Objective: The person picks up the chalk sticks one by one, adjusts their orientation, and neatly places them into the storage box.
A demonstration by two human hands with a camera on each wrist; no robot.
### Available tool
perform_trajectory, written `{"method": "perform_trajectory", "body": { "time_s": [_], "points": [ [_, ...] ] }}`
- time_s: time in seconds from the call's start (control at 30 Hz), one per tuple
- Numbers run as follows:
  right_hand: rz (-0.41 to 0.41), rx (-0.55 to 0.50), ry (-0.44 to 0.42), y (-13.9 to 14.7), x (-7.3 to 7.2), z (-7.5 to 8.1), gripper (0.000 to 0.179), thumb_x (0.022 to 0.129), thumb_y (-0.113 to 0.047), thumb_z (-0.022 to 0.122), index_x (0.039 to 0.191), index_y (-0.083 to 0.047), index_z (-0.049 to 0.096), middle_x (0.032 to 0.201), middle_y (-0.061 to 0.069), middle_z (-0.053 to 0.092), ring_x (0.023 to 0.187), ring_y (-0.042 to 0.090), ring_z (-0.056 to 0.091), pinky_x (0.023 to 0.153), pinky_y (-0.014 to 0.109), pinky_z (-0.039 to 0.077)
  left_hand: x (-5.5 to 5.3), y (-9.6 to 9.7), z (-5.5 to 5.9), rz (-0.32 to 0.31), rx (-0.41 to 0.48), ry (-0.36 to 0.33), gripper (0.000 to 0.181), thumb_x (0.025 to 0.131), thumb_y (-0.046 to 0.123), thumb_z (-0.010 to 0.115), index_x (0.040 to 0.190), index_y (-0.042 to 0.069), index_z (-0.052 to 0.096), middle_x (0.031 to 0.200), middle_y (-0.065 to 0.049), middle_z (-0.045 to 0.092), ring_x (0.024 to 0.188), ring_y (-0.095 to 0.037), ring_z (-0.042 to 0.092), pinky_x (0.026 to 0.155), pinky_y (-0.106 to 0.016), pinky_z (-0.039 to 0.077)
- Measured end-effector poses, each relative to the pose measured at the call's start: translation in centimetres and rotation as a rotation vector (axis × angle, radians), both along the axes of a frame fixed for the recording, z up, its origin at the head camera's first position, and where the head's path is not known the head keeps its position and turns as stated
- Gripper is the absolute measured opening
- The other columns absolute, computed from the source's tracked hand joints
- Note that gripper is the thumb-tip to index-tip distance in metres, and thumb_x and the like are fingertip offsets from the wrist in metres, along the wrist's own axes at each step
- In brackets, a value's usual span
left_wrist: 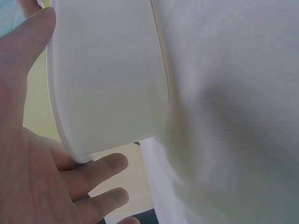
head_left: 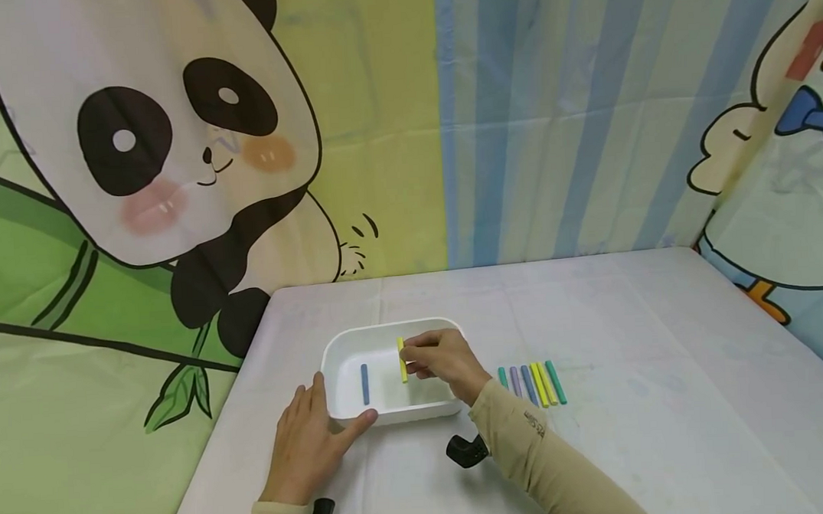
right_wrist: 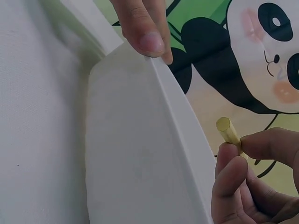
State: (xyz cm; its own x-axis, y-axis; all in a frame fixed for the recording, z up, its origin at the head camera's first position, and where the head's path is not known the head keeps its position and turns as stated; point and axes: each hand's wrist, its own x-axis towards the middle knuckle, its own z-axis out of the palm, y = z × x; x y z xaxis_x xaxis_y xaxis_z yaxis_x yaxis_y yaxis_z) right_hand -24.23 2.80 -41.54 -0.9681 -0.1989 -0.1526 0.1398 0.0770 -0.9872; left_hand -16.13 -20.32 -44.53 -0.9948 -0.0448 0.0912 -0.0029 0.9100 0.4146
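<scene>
My right hand [head_left: 443, 359] pinches a yellow chalk stick [head_left: 402, 361] between thumb and fingertips, above the inside of a white tray [head_left: 418, 415]. In the right wrist view the round end of this chalk [right_wrist: 224, 124] points up past the tray's rim [right_wrist: 175, 109]. A blue chalk stick [head_left: 365, 384] lies on the tray floor, left of the yellow one. My left hand [head_left: 307, 438] rests against the tray's near left corner, thumb on the front rim and fairly straight fingers along the left side. The left wrist view shows the tray wall [left_wrist: 107, 79] between thumb and fingers.
Right of the tray, a row of several chalk sticks [head_left: 543, 384] in green, purple, blue and yellow lies on the white-covered table [head_left: 666, 399]. A cloth backdrop printed with a panda [head_left: 171, 129] and stripes rises behind. Black wrist devices [head_left: 467, 451] sit under both sleeves.
</scene>
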Motion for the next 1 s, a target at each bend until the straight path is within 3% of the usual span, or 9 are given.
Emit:
{"method": "perform_trajectory", "body": {
  "time_s": [0.2, 0.5, 0.73, 1.0],
  "points": [
    [-0.023, 0.014, -0.020, -1.3, -0.3, -0.5, 0.023, 0.087, -0.010, 0.078, 0.106, 0.002, 0.074, 0.095, 0.012, 0.073, 0.076, 0.020, 0.072, 0.068, 0.028, 0.060, 0.0, 0.0, -0.2, -0.009, -0.001, 0.005, 0.128, 0.079, 0.087, 0.053, 0.156, -0.010, 0.020, 0.155, -0.031, 0.035, 0.146, -0.049, 0.026, 0.118, -0.063, 0.020],
    [-0.032, 0.048, -0.030, -3.1, -0.7, -1.1, 0.019, 0.087, -0.008, 0.077, 0.103, 0.002, 0.074, 0.091, 0.011, 0.073, 0.074, 0.018, 0.072, 0.067, 0.028, 0.060, 0.0, -0.1, -0.3, -0.007, -0.013, 0.027, 0.126, 0.080, 0.085, 0.054, 0.156, -0.010, 0.022, 0.154, -0.031, 0.037, 0.145, -0.049, 0.028, 0.117, -0.064, 0.022],
    [-0.043, 0.129, -0.070, -4.3, -0.9, -1.8, 0.017, 0.085, -0.009, 0.079, 0.099, -0.001, 0.074, 0.085, 0.008, 0.072, 0.069, 0.016, 0.070, 0.065, 0.026, 0.059, 0.1, -0.1, -0.4, -0.017, 0.009, 0.025, 0.128, 0.079, 0.087, 0.053, 0.156, -0.009, 0.021, 0.153, -0.031, 0.039, 0.145, -0.048, 0.029, 0.117, -0.063, 0.022],
    [-0.045, 0.197, -0.038, -5.2, -1.4, -2.7, 0.014, 0.083, -0.007, 0.079, 0.094, 0.000, 0.075, 0.074, 0.008, 0.072, 0.062, 0.014, 0.067, 0.058, 0.024, 0.056, 0.2, -0.2, -0.4, -0.029, 0.016, 0.044, 0.124, 0.082, 0.084, 0.055, 0.157, -0.009, 0.021, 0.152, -0.031, 0.040, 0.145, -0.047, 0.030, 0.117, -0.063, 0.024]
  ]
}}
